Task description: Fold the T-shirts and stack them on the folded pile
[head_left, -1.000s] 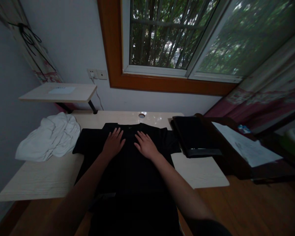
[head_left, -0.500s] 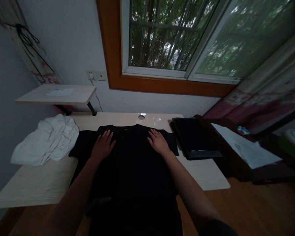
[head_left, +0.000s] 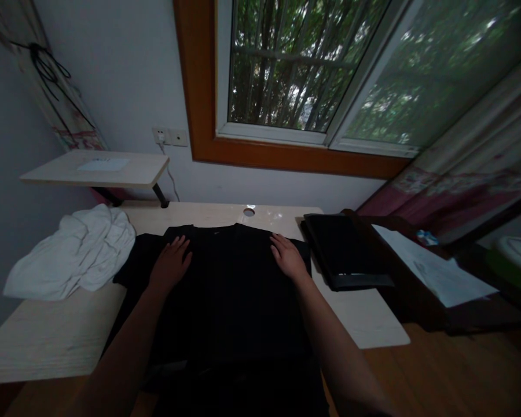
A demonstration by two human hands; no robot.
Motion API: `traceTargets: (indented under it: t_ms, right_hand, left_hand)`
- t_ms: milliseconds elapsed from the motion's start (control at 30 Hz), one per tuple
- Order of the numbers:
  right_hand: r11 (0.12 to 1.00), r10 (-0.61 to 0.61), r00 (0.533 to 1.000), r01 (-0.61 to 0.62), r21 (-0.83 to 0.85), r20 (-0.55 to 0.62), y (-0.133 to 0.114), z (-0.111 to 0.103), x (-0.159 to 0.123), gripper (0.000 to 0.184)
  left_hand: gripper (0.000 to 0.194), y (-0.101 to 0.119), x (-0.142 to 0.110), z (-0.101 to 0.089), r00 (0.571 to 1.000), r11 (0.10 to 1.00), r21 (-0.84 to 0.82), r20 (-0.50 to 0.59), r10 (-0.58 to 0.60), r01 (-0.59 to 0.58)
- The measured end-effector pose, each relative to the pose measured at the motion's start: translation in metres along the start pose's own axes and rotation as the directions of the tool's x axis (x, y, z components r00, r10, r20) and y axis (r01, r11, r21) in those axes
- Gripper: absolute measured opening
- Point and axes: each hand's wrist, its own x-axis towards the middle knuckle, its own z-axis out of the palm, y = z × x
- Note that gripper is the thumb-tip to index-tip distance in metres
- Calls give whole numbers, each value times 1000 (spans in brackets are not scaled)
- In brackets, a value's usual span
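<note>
A black T-shirt point(head_left: 234, 289) lies spread on the pale wooden desk point(head_left: 61, 336), its neckline toward the wall and a short sleeve out to each side. My left hand point(head_left: 170, 263) rests flat on its upper left part, near the shoulder, fingers stretched out. On the upper right part, close to the other sleeve, my right hand point(head_left: 289, 256) lies flat with its fingers extended. Neither hand grips the cloth. The shirt's lower edge is hard to tell from the dark clothing below it.
A crumpled white cloth point(head_left: 76, 252) lies at the desk's left, below a small raised shelf point(head_left: 61, 168) with a paper label. At the right sits a black folder-like item point(head_left: 342, 249), beside a paper sheet point(head_left: 434, 266) on dark furniture. A window point(head_left: 286, 87) is behind.
My hands have slid apart over the shirt, from near the neckline out toward the two shoulders. The shirt stays spread on the desk, and the view has shifted slightly.
</note>
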Motion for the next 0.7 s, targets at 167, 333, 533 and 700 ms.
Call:
traceTargets:
  t_ms: [167,333,533,700]
  right_hand:
    - [1000,-3,1000,3,-12,-20,5,3,-1,45]
    - [1000,-25,999,25,10,-49,7,5,0,44]
    - [999,-9,995,13,39,-100,10,8,0,42]
    - [1000,5,992,-4,3,-129,8,8,-2,41]
  left_hand:
    - [45,-11,5,2,997,994,-105,-72,-29,21]
    - [43,-13,9,-2,992,986,-161,-101,-69,52]
    - [41,-10,8,-3,989,982,-180,-123,-82,59]
    - [41,-12,7,0,987,984,-169,-143,-80,55]
